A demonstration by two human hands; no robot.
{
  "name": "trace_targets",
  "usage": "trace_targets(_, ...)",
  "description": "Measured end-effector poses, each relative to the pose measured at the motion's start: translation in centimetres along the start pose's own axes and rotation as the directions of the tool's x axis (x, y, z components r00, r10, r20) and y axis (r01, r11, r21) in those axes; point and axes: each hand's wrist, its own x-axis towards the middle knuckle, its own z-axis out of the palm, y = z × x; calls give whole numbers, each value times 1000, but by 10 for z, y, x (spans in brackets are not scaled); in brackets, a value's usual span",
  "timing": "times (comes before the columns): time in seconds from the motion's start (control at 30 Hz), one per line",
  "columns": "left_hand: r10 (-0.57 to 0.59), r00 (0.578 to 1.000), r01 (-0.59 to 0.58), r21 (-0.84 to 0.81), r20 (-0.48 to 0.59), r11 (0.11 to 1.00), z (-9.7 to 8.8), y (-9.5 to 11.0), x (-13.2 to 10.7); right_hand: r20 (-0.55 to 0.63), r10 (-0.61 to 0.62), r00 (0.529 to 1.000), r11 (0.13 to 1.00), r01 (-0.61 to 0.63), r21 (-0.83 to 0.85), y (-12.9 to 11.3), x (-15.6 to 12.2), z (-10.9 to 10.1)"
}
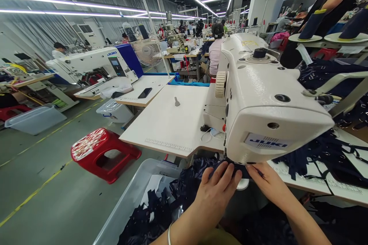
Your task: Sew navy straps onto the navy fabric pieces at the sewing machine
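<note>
- The work looked midway: one dark cloth [243,171] was at the near edge of the desk [166,122], under the head of the white sewing machine [276,122].
- The left hand [215,191] had its fingers bent and laid on this cloth; I could not tell whether its grip was closed under the fabric.
- The right hand [267,182] had its grip together, pinching the cloth between thumb and finger, just beside the machine's head.
- The needle and any stitches were hidden, so how much of this piece was sewn could not be known.
- More dark pieces with straps [307,155] lay on the right part of the desk, some near its front edge.
- Other dark pieces [146,214] filled a clear bin [122,199], below the near left edge. Which heap was finished and which was waiting, I could not judge.
- A small metal piece [177,102] lay toward the far edge, untouched.
- To be left, in my judgement: finishing this piece and releasing it.
</note>
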Motion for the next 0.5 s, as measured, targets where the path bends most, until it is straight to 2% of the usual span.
trace_targets(0.5, -25, 999, 21, -120, -34, 993, 0, 0, 0, -28, 9, 1000, 1000, -10, -29, 1, -3, 3)
